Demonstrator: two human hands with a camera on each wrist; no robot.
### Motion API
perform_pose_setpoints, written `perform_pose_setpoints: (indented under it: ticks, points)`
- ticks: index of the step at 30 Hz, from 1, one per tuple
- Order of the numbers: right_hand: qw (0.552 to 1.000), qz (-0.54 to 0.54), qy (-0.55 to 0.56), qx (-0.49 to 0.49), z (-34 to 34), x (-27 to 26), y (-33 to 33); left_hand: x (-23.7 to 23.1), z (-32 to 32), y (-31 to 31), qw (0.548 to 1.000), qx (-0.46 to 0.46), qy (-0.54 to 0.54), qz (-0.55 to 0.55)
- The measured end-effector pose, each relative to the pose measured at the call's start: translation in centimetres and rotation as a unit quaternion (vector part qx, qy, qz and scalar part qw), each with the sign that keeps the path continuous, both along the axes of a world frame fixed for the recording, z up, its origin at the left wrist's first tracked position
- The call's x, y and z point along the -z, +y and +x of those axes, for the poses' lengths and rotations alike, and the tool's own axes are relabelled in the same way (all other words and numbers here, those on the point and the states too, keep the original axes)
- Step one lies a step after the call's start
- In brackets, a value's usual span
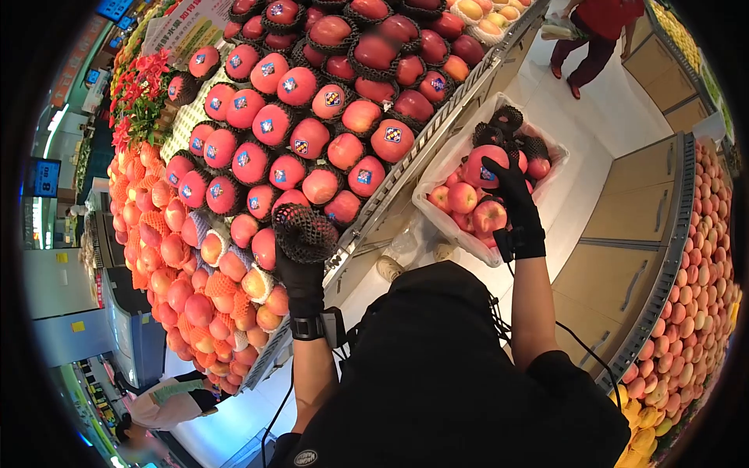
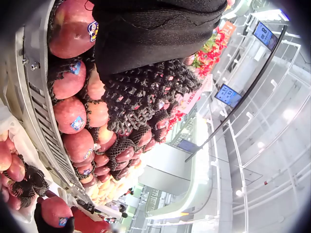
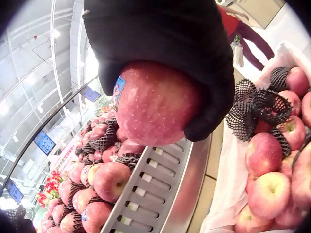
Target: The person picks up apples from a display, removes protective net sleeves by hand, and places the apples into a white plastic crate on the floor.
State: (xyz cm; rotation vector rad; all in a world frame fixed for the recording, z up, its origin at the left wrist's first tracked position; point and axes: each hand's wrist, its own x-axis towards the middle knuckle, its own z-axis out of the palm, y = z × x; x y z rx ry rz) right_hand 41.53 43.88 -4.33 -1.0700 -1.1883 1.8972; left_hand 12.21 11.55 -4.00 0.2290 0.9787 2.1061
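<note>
My right hand (image 1: 516, 195), in a black glove, grips a red apple (image 1: 477, 167) with a blue sticker, thumb and fingers round its sides. In the right wrist view the apple (image 3: 156, 104) is bare, without a net. Below it in the head view is a plastic-lined crate (image 1: 451, 237) of apples and loose black foam nets (image 1: 507, 118). My left hand (image 1: 299, 282), gloved too, holds an empty-looking black foam fruit net (image 1: 303, 231) at the near edge of the apple display. The net (image 2: 141, 94) spreads open below the hand in the left wrist view; its fingertips are hidden.
Stickered apples (image 1: 275, 123) in black nets fill the sloped stand, bordered by a metal rail (image 1: 425, 144). Orange-netted fruit (image 1: 222, 285) lies at its lower left. Another fruit stand (image 1: 679, 343) with cabinets is on the right. A person in red (image 1: 597, 35) stands in the aisle.
</note>
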Motion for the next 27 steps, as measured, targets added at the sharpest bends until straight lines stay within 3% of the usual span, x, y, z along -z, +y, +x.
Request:
perform_pose_setpoints:
  ticks: [4,6,7,9,12,13,14,16,20,22,23,26,27]
  points:
    - [0.998,-0.045,0.036,0.038,2.2,-0.9,-1.4,0.0,0.1,-0.2,0.976,0.011,0.157,-0.153]
    - [0.997,-0.040,0.026,0.054,2.8,1.0,-1.0,0.2,-0.1,-0.2,0.916,0.024,0.301,-0.263]
    - [0.997,-0.038,-0.033,0.059,3.0,1.6,-0.7,0.4,-0.3,-0.3,0.875,0.028,0.368,-0.313]
    - [0.985,-0.035,-0.152,0.067,3.3,2.5,0.0,0.7,-0.8,-0.5,0.733,0.059,0.540,-0.409]
    - [0.998,-0.005,-0.035,0.042,4.8,7.3,1.2,1.3,-1.5,-0.9,0.413,0.104,0.758,-0.493]
    - [0.998,-0.005,-0.053,0.036,4.9,8.7,1.7,1.4,-1.5,-0.9,0.323,0.103,0.796,-0.502]
    - [0.997,-0.006,-0.072,0.030,4.9,10.0,2.2,1.5,-1.4,-0.9,0.280,0.098,0.810,-0.506]
    - [0.996,0.048,-0.072,0.027,4.3,11.6,2.6,1.4,-0.9,-0.9,0.355,0.089,0.782,-0.503]
    - [0.967,0.223,-0.122,0.023,1.2,14.4,3.5,1.2,0.1,-0.9,0.631,0.045,0.624,-0.458]
    - [0.952,0.195,-0.231,-0.044,-0.1,15.5,4.0,1.0,0.5,-0.9,0.693,0.028,0.573,-0.436]
    - [0.933,0.240,-0.269,-0.014,-1.1,16.1,3.8,0.9,0.6,-0.9,0.714,0.023,0.554,-0.427]
    - [0.880,0.313,-0.354,-0.053,-4.1,17.1,4.4,0.5,1.0,-1.0,0.757,0.009,0.512,-0.406]
    - [0.884,0.321,-0.333,-0.064,-4.8,16.0,4.0,0.4,1.1,-1.0,0.764,0.006,0.503,-0.403]
